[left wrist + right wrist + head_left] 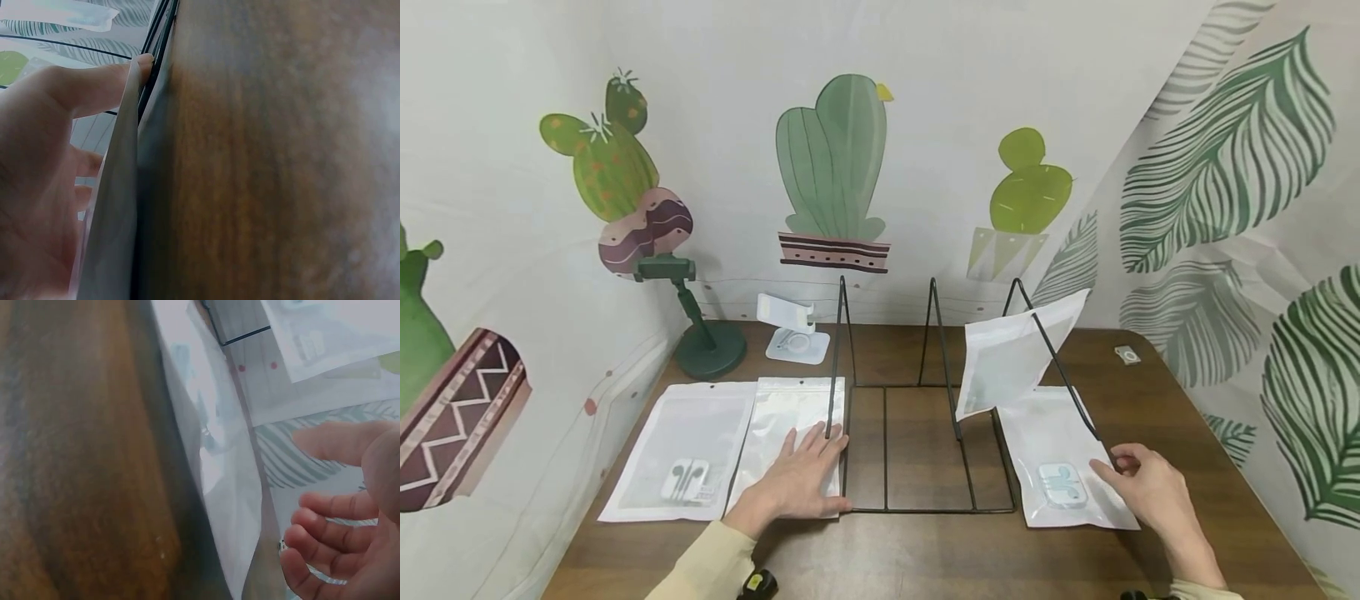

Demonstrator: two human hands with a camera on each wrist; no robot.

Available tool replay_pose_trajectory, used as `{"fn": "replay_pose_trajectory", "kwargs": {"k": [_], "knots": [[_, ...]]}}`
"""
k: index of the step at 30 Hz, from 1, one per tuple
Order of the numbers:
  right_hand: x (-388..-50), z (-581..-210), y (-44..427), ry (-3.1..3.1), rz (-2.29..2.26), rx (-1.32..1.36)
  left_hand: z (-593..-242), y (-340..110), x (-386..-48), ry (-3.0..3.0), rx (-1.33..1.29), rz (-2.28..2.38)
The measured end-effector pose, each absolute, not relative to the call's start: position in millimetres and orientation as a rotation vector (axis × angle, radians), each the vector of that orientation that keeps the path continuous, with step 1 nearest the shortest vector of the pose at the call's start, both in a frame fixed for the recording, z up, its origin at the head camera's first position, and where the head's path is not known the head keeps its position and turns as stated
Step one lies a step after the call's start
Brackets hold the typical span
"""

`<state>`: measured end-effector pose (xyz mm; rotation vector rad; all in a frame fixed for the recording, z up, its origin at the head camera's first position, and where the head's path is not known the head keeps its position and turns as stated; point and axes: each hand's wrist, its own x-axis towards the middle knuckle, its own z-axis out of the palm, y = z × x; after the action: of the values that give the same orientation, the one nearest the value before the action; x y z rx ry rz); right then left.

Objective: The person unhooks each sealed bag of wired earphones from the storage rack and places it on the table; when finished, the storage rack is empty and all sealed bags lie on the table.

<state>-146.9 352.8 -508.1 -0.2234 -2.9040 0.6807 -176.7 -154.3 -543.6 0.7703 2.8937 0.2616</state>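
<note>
My left hand (pixel 801 477) lies spread over a white zip pouch (pixel 775 417), its fingertips and thumb at the left side of a black wire rack (pixel 886 450). In the left wrist view the thumb (pixel 100 87) reaches over the pouch's edge to the wires. My right hand (pixel 1153 492) hovers by the right edge of another white pouch (pixel 1026 433) with boxed earphones (pixel 1062 485) inside. The right wrist view shows its fingers (pixel 331 550) loosely bent, holding nothing, apart from that pouch. A further pouch (pixel 1000 367) leans in the rack's right slot.
At the left lies a pouch (pixel 700 417) with boxed earphones (pixel 687 481). Behind it stand a green phone stand (pixel 709 350) and a small white stand (pixel 797 346). A tiny clip-on device (pixel 1127 355) rests at the back right. The patterned wall (pixel 925 167) borders the table.
</note>
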Motion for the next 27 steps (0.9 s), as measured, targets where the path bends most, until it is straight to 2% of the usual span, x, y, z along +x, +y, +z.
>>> {"fn": "replay_pose_trajectory", "kwargs": {"k": [16,27], "knots": [[-162,-500,339,-2.705,0.984,-0.007,-541,-154,-177,2.881,0.770,0.265],[-176,-494,336,-2.661,1.023,0.143,-542,-154,-177,2.878,0.761,0.251]]}}
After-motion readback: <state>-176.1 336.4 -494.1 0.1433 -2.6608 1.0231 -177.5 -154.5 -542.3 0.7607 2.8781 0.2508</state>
